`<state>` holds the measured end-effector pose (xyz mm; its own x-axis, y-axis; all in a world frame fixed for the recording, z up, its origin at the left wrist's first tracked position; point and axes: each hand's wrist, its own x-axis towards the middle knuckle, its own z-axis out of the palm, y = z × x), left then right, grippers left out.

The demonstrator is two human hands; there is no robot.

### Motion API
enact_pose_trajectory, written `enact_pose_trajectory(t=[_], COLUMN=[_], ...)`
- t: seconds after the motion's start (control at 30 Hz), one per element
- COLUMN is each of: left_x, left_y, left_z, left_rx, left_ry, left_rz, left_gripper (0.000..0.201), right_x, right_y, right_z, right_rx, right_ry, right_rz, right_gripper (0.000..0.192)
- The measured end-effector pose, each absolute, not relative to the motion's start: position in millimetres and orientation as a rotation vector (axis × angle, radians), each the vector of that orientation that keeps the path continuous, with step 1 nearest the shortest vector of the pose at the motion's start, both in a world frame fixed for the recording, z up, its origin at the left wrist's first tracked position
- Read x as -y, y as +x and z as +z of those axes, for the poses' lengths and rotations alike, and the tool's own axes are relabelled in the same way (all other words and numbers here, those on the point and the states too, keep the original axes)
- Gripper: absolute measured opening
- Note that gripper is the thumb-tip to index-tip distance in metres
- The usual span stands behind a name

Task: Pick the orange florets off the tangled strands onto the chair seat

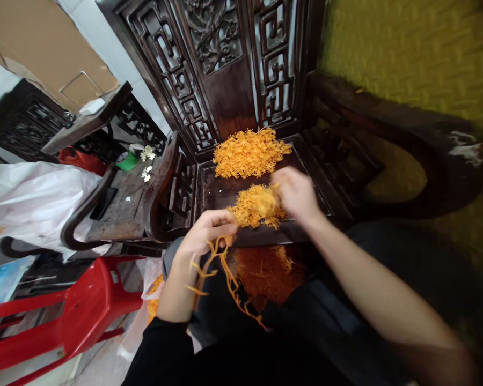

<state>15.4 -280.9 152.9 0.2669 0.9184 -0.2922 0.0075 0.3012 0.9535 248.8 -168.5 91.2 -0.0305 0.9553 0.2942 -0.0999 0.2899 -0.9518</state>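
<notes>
My left hand [213,230] is closed around a few long, thin, branching orange strands [231,273], which dangle below it over my lap. To its right, my right hand [295,195] is blurred by motion, its fingers curled in at an orange curly clump [268,201], also smeared. Beneath and between the hands lies a smaller orange pile [247,206] near the front edge of the dark wooden chair seat [213,193]. Farther back on that seat sits a larger pile of curly orange bits [251,153]. What exactly the orange material is, I cannot tell.
Carved dark chair back [229,102] and a curved armrest [386,123] enclose the seat. On the left stand a wooden side surface with a phone [103,203] and green tape roll [126,161], plus a red plastic stool [92,300]. More orange strands [265,273] lie below the seat.
</notes>
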Motion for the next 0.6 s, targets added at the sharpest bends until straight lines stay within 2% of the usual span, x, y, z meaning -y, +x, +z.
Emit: enact_pose_trajectory(t=[0.07,0.2,0.37,0.6], left_x=[280.8,268.1,254.0,252.8], left_y=[9.5,3.6,2.3,6.4], left_z=[151.4,137.4,118.4,113.4], left_rx=[-1.107,-1.104,-1.142,-1.064], left_ry=[1.058,1.142,1.132,0.970], left_rz=[0.899,1.081,1.122,1.146], left_gripper=[0.029,0.024,0.027,0.031], right_x=[149.2,140.3,154.0,173.4], right_y=[260.6,257.6,221.7,203.9], right_z=[82.7,63.0,44.1,53.1], right_rx=[0.936,0.990,0.982,0.908], right_ry=[-0.919,-0.948,-1.011,-0.825], right_rz=[1.255,1.570,1.713,1.956], right_gripper=[0.040,0.039,0.022,0.027])
